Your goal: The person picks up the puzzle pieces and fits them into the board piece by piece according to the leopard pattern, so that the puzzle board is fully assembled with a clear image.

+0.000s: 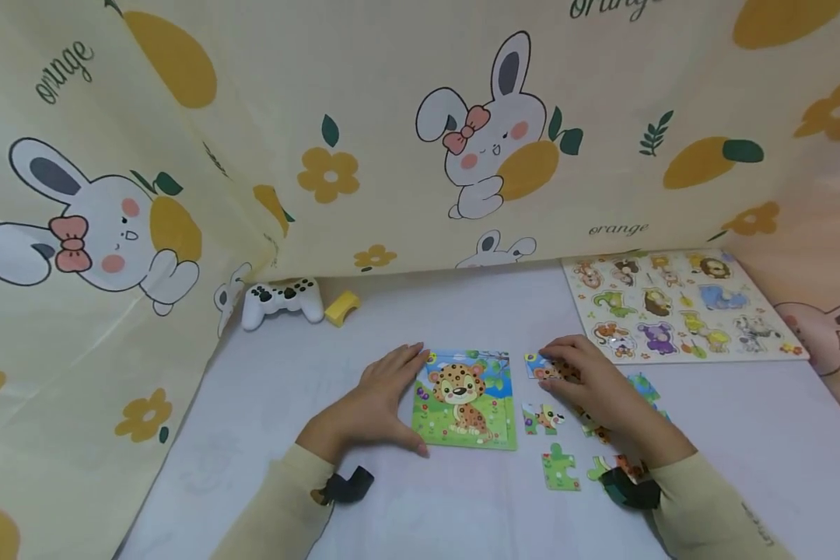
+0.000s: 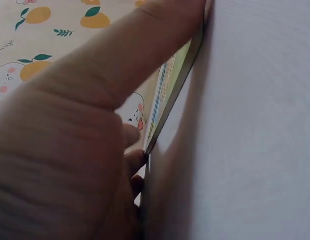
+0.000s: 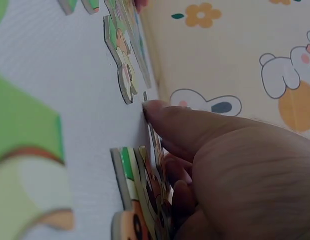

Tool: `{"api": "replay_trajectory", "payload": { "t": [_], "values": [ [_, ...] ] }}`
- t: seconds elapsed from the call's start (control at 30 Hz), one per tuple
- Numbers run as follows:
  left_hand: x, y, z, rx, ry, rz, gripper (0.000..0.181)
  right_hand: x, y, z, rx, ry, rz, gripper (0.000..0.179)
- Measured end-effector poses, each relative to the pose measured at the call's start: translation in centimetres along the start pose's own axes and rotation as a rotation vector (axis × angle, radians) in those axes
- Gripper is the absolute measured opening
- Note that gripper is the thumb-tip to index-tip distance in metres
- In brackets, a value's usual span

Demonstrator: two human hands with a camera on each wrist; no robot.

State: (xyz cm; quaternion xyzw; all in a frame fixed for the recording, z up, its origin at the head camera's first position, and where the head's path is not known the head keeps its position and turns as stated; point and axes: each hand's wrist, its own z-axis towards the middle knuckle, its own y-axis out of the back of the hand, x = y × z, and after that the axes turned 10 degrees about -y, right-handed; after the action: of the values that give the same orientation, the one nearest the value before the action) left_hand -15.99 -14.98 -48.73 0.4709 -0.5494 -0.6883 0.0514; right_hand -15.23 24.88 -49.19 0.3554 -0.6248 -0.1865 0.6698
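We are resting our spread left hand (image 1: 378,404) against the square green-and-blue leopard board (image 1: 463,404); right of it, our right hand (image 1: 598,389) is pinching a thin blue-and-orange jigsaw piece (image 1: 546,369), probably light, stiff, best held by opposite edges

Play corner: bunny-print cloth (image 1: 385,206), leopard puzzle (image 1: 464,404), game controller (image 1: 282,300).

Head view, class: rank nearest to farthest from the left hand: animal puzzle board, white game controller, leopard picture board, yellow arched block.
1. Leopard picture board, touching the left hand
2. Yellow arched block, beyond the hand
3. White game controller, left of block
4. Animal puzzle board, far right
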Motion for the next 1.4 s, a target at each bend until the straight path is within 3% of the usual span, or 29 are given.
{"api": "replay_trajectory", "payload": {
  "t": [0.27,0.97,1.1,1.4],
  "values": [
    [-0.2,0.3,-0.2,0.083,0.019,0.085,0.158,0.2,-0.1,0.0,0.01,-0.055,0.023,0.041],
    [-0.2,0.2,-0.4,0.092,0.019,0.118,0.159,1.1,-0.7,0.0,-0.044,-0.009,-0.057,0.047],
    [-0.3,0.2,-0.4,0.087,0.019,0.117,0.159,2.3,-1.2,-0.1,-0.079,0.034,-0.077,0.046],
    [-0.3,-0.1,-0.3,0.085,0.029,0.136,0.159,7.0,-2.2,-0.6,-0.098,0.135,-0.094,0.043]
  ]
}}
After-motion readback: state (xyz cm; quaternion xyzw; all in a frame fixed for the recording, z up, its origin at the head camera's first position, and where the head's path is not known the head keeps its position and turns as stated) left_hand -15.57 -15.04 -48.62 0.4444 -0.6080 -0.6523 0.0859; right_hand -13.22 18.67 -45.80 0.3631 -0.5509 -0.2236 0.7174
